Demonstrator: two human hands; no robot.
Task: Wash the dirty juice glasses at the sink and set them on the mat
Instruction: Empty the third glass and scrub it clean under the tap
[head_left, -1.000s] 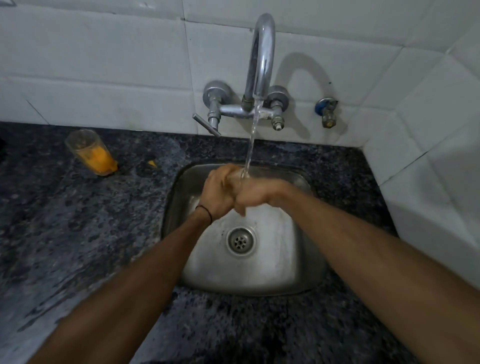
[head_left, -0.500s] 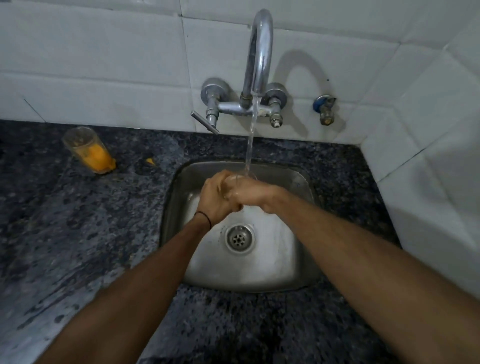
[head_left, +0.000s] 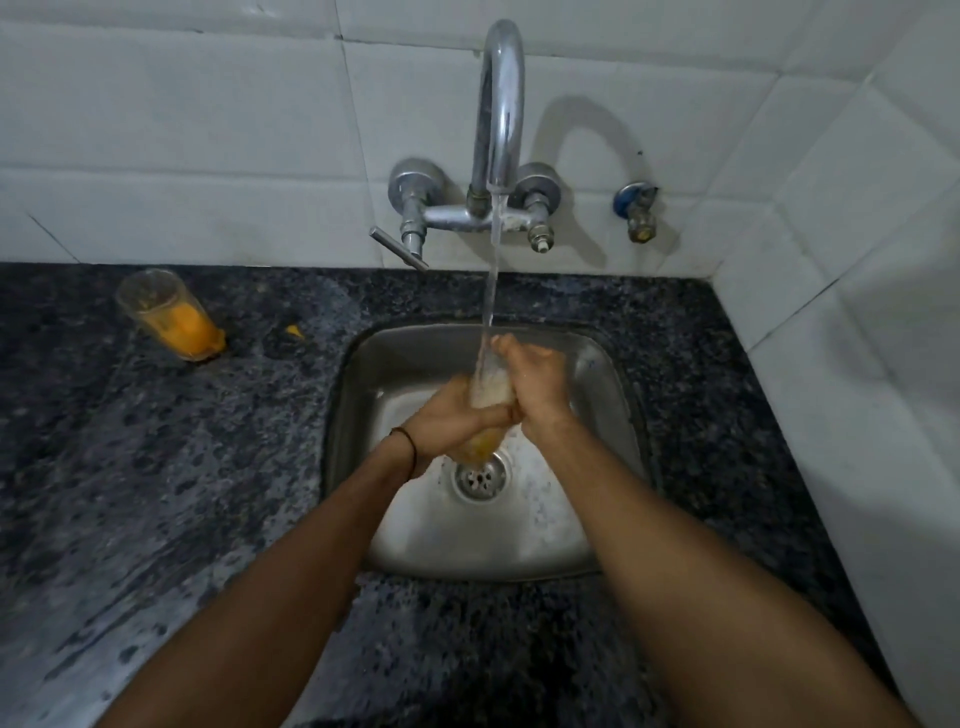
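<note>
A juice glass (head_left: 487, 395) with orange residue at its base is held over the steel sink (head_left: 608, 364), under running water from the tap (head_left: 498, 104). My left hand (head_left: 452, 421) grips its lower part. My right hand (head_left: 535, 376) is wrapped around its upper part near the rim. The stream falls into the glass mouth. A second dirty glass (head_left: 169, 317) with orange juice residue stands on the dark counter at the far left. No mat is in view.
A dark speckled granite counter (head_left: 156, 467) surrounds the sink. An orange scrap (head_left: 293, 330) lies on it left of the sink. White tiled walls stand behind and to the right. A small blue valve (head_left: 634, 205) sits right of the tap.
The hands have shifted on the glass: its body and orange bottom now show between them, the right hand higher near the rim. Water keeps running.
</note>
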